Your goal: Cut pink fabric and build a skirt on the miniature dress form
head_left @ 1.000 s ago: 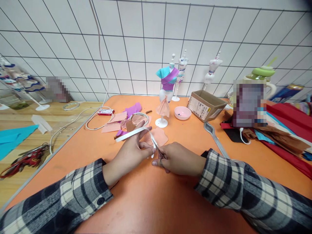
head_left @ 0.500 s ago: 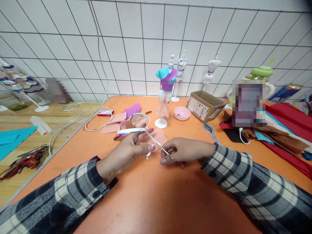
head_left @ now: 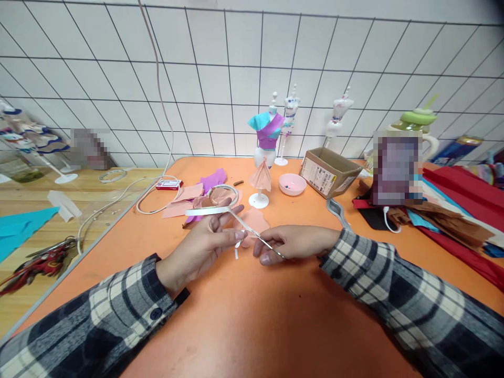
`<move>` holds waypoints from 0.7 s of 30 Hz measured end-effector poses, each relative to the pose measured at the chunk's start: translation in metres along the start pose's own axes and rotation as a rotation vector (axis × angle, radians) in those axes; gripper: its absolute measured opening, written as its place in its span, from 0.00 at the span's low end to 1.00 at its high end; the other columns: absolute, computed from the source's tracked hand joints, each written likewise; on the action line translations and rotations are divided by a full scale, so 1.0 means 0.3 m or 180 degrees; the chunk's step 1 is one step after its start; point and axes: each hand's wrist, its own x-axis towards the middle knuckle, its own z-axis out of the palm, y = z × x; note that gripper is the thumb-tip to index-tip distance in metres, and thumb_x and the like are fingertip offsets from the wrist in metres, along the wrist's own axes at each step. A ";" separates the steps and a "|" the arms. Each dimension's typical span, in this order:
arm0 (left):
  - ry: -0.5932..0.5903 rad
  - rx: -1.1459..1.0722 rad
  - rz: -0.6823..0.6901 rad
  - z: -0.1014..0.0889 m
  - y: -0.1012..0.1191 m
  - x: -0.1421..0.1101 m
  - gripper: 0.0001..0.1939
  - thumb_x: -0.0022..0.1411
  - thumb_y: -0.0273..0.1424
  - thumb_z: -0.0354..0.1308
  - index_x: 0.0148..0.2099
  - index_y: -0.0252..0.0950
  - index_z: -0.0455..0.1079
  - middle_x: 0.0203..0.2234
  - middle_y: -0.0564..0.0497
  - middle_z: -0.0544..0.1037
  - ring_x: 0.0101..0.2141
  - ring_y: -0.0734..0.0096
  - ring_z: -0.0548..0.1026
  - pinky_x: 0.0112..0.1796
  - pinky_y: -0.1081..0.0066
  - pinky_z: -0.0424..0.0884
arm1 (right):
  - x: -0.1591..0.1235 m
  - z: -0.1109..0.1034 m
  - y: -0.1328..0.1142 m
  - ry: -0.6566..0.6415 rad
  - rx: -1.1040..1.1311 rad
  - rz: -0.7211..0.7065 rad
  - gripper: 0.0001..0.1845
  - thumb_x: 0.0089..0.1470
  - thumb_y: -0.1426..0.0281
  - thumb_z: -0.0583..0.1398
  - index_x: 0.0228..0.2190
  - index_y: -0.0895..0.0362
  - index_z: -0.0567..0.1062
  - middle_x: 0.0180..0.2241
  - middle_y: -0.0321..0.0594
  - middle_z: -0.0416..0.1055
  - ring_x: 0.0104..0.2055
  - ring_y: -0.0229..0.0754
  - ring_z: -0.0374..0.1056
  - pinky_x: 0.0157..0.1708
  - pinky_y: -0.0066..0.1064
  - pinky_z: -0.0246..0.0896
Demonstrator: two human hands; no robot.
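Observation:
My left hand is closed on a roll of narrow white tape, seen nearly edge-on. A strip of tape runs from the roll toward my right hand, and a short white piece hangs below my left fingertips. My right hand grips small metal scissors, their blades pointing left at the strip. Whether the blades touch the tape I cannot tell. Just beyond my hands lies pink crepe paper. Behind it stands a small white dress form with a blue and purple top and pink skirt.
A pink bowl and an open cardboard box stand right of the dress form. Another pale ring lies on paper scraps. A white cable loops at left. A phone-like device, blurred, stands at right.
The view has shifted slightly. My right hand and the scissors have moved a little left, closer to my left fingertips. Both hands keep their hold.

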 end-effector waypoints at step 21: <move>-0.0133 0.1142 0.0492 -0.003 -0.019 0.010 0.50 0.49 0.22 0.67 0.69 0.53 0.48 0.69 0.39 0.47 0.26 0.81 0.75 0.28 0.74 0.72 | 0.006 0.047 0.001 0.0163 -0.0519 0.0152 0.26 0.49 0.46 0.61 0.31 0.58 0.76 0.26 0.33 0.70 0.28 0.35 0.62 0.27 0.26 0.55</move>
